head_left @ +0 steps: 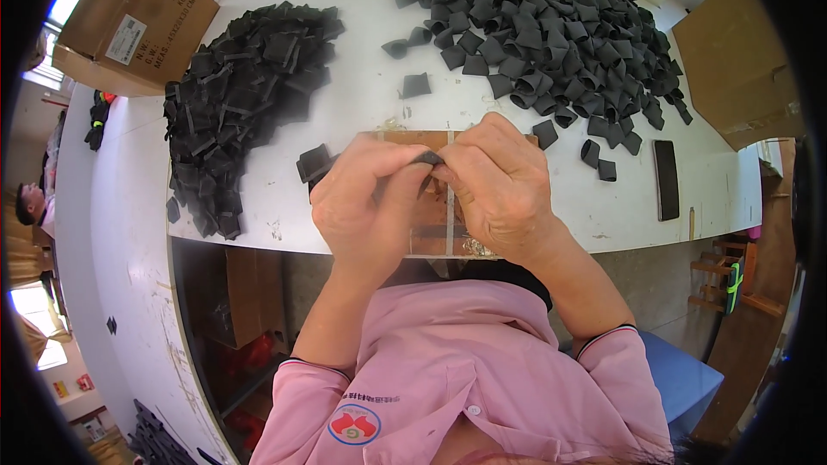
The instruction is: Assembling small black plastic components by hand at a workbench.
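Observation:
My left hand [366,198] and my right hand [504,181] meet over a brown board [431,228] near the table's front edge. Both pinch a small dark grey fabric piece [425,158] between thumbs and fingers; most of it is hidden by them. Just left of my left hand lie a few loose dark pieces [315,161], partly covered by it. At the left is a heap of flat, folded-looking black pieces [250,86]. A larger heap of short dark grey tube-shaped sleeves [551,34] spreads at the far right, with a single piece [416,85] lying between the heaps.
A cardboard box [142,21] stands at the back left, another carton [741,60] at the right. A black phone [666,179] lies on the white table [362,52] near its right end. A blue stool [680,383] is below right. Another person [33,204] is at the far left.

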Tool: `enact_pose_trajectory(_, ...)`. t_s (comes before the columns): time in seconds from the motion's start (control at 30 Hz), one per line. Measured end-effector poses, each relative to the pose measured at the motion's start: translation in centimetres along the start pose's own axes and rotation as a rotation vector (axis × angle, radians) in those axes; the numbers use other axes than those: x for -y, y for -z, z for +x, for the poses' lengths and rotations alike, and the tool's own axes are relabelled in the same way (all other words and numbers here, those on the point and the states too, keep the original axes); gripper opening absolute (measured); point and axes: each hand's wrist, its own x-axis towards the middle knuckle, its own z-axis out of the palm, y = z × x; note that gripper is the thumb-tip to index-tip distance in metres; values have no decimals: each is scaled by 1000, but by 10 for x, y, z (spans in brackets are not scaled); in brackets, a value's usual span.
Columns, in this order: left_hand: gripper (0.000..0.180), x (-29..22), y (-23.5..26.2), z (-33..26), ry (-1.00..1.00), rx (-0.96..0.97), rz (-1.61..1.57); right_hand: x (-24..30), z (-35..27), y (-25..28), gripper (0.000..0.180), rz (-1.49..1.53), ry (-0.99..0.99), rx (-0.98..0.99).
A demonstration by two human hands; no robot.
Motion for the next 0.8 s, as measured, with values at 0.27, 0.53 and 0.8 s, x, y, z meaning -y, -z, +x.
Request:
enact_pose_trajectory(0.27, 24, 61, 1, -53, 388, 238, 653, -29, 0, 23, 29, 507, -815, -124)
enact_pose_trajectory(0.53, 3, 88, -3, -70, 123, 400, 755, 7, -73, -9, 22, 511, -1016, 354)
enact_pose_trajectory(0.8, 7, 93, -1, -67, 366, 153, 827, 12, -82, -24, 27, 513, -883, 362)
